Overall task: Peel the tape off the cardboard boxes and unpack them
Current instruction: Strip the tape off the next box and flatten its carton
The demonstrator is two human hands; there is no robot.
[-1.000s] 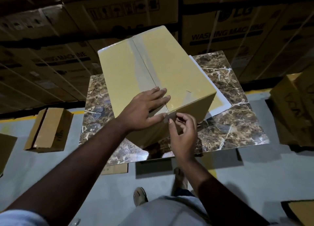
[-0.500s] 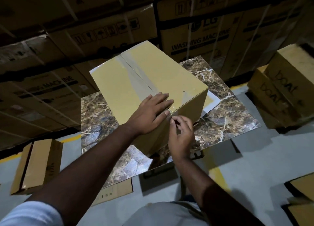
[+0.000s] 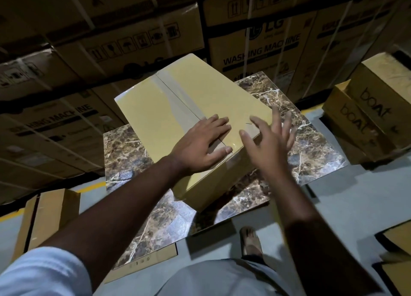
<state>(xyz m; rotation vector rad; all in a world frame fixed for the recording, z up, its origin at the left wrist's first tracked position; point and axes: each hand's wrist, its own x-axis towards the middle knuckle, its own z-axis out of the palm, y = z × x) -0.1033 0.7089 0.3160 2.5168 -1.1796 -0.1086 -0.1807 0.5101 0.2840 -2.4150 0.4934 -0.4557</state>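
A closed yellow cardboard box (image 3: 200, 95) stands on a brown marble table (image 3: 311, 153). A strip of clear tape (image 3: 178, 100) runs along the seam of its top flaps and over the near edge. My left hand (image 3: 200, 144) lies flat on the near end of the lid, fingers straight, over the tape. My right hand (image 3: 269, 137) hovers at the box's near right corner, fingers spread, holding nothing.
Tall stacks of washing machine cartons (image 3: 255, 42) wall off the far side. Two "boat" cartons (image 3: 367, 117) lie on the floor at the right, another box (image 3: 49, 220) at the left. Flat cardboard (image 3: 144, 262) sticks out under the table. My foot (image 3: 251, 240) is by the table's near edge.
My right hand left the box's near edge, where it was pinching at the tape end, and rose with fingers spread. The left hand stayed pressed on the lid. The view shifted left.
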